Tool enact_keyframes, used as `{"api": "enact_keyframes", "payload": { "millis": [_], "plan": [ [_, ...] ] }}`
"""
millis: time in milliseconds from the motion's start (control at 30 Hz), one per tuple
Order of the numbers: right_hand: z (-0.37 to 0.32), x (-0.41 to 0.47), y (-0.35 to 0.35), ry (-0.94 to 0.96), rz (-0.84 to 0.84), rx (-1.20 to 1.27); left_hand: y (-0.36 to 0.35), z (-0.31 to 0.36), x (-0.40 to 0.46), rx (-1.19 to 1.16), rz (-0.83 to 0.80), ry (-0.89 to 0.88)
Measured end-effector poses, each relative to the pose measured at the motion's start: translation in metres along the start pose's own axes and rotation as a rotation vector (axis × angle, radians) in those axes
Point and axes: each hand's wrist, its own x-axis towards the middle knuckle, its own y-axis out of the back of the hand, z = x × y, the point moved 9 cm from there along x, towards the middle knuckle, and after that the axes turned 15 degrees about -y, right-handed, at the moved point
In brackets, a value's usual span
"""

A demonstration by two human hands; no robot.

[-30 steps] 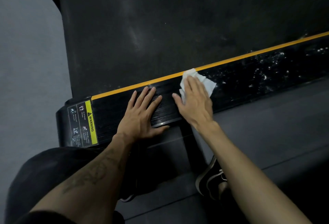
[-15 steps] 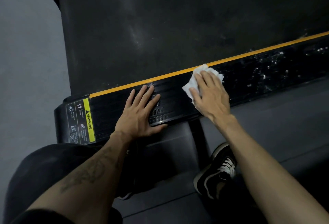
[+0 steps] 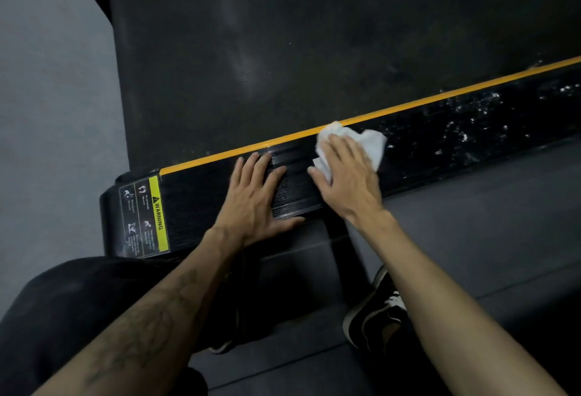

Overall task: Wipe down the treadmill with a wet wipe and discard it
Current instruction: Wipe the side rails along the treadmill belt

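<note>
Head view, right hand (image 3: 349, 175) fingers flat, pressing wet wipe (image 3: 371, 144) onto treadmill (image 3: 440, 150) side rail, left hand (image 3: 254, 197) fingers spread beside it.

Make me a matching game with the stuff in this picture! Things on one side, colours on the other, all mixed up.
Things:
1. wet wipe
2. stripe along the treadmill side rail
3. shoe
4. floor left of the treadmill

Colours:
A. black with white laces
B. grey
C. white
D. orange

Pairs: 1-C, 2-D, 3-A, 4-B
</note>
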Motion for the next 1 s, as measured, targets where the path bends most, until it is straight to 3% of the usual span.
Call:
{"api": "enact_keyframes", "payload": {
  "millis": [67,133,267,333,500,700,867,1000],
  "plan": [
    [-0.01,-0.002,0.0,0.149,-0.008,-0.016,-0.003,0.008,0.016,-0.005,-0.009,-0.012],
    [0.003,0.005,0.004,0.158,0.012,-0.051,-0.008,0.016,0.029,-0.02,-0.029,0.001],
    [0.052,0.015,0.014,-0.127,0.092,-0.04,-0.016,0.022,0.032,0.045,-0.04,0.05],
    [0.046,0.015,0.012,-0.193,0.077,0.004,-0.017,0.023,0.031,0.069,-0.042,0.047],
    [0.0,0.0,-0.004,0.139,-0.013,-0.019,-0.016,0.024,0.032,0.038,-0.021,0.024],
    [0.04,0.02,0.011,-0.121,0.034,-0.001,-0.016,0.023,0.033,0.042,-0.036,0.025],
    [0.008,0.003,-0.002,0.153,-0.056,-0.068,-0.015,0.024,0.033,0.046,-0.012,0.02],
    [0.047,0.03,0.015,-0.129,0.023,-0.027,-0.015,0.024,0.034,0.04,-0.049,0.025]
  ]
}}
